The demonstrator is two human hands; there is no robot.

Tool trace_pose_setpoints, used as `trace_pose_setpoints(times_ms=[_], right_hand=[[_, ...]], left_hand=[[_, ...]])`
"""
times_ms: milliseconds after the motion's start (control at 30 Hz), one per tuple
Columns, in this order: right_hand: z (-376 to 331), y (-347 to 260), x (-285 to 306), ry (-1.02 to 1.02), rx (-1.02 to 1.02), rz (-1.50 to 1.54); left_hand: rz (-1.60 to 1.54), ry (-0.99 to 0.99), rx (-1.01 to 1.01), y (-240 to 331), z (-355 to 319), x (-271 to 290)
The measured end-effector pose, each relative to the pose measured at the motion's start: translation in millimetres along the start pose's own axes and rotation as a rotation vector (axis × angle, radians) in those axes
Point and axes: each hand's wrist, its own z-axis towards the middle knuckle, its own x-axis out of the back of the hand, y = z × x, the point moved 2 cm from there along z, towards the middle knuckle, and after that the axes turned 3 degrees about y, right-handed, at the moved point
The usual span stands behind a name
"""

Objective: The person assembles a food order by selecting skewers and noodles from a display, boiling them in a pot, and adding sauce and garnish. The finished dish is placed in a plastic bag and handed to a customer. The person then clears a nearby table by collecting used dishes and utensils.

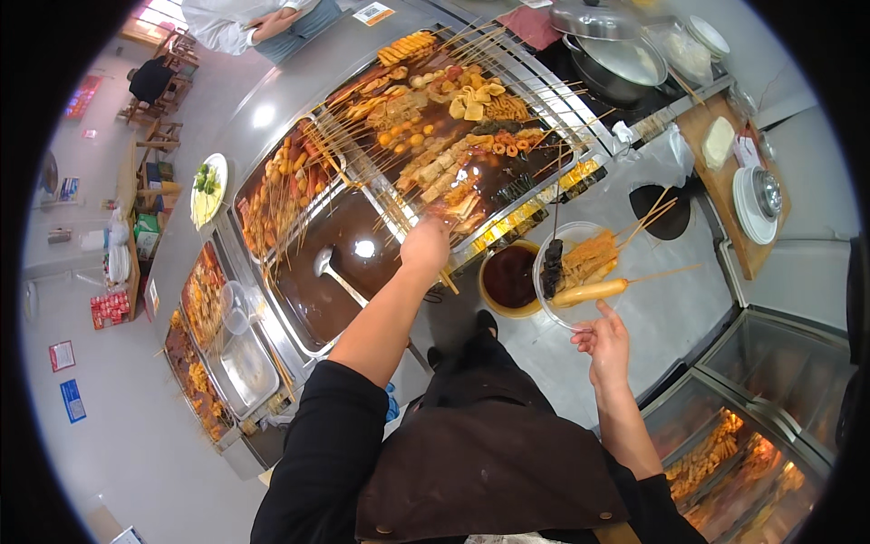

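Note:
My left hand (426, 247) is closed at the near edge of a large tray of skewered food in dark broth (489, 186). A wooden skewer stick (450, 283) pokes out below its fingers, and browned food pieces lie just beyond them. To the right, my right hand (603, 343) grips the rim of a clear plastic bowl (555, 313), its fingers partly spread. In the bowl lie a sausage on a stick (589, 292), folded yellowish skewers (589, 260) and a dark skewer (553, 267). Beside the bowl stands a container of dark red sauce (509, 276).
Left of the large tray are a tray of skewers (290, 186) and a broth tray with a ladle (340, 276). A pot (621, 68) stands at the back right. A glass-topped case (725, 453) is at lower right. Someone in a white top (222, 23) stands across the counter.

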Motion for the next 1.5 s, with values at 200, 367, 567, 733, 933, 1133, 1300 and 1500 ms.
trace_pose_setpoints(times_ms=[200,367,567,733,933,1133,1300,1500], right_hand=[[10.2,1.8,-14.0,-0.043,-0.041,0.05],[22.5,-9.0,-36.6,-0.088,-0.024,0.042],[41.2,-23.2,-67.8,-0.107,-0.018,0.047],[57.4,-31.8,-92.8,-0.151,0.009,0.007],[66.4,-43.5,-123.2,-0.225,-0.024,-0.003],[62.4,-44.2,-153.6,-0.322,-0.013,-0.029],[58.4,-46.1,-163.7,-0.387,0.025,-0.114],[39.6,-39.0,-173.0,-0.453,0.058,-0.257]], left_hand=[[-0.273,0.11,0.047,-2.4,2.3,36.5],[-0.483,0.141,0.058,-8.3,-2.7,70.9],[-0.586,0.157,0.061,-11.2,-12.0,86.4],[-0.722,0.169,0.064,-8.1,-28.1,107.3],[-0.992,0.14,-0.017,9.5,-69.9,151.0],[-1.02,0.085,-0.118,36.3,-91.1,166.4],[-0.391,0.104,-0.328,25.8,-105.7,184.0],[0.541,0.103,-0.763,19.9,-102.7,211.4]])
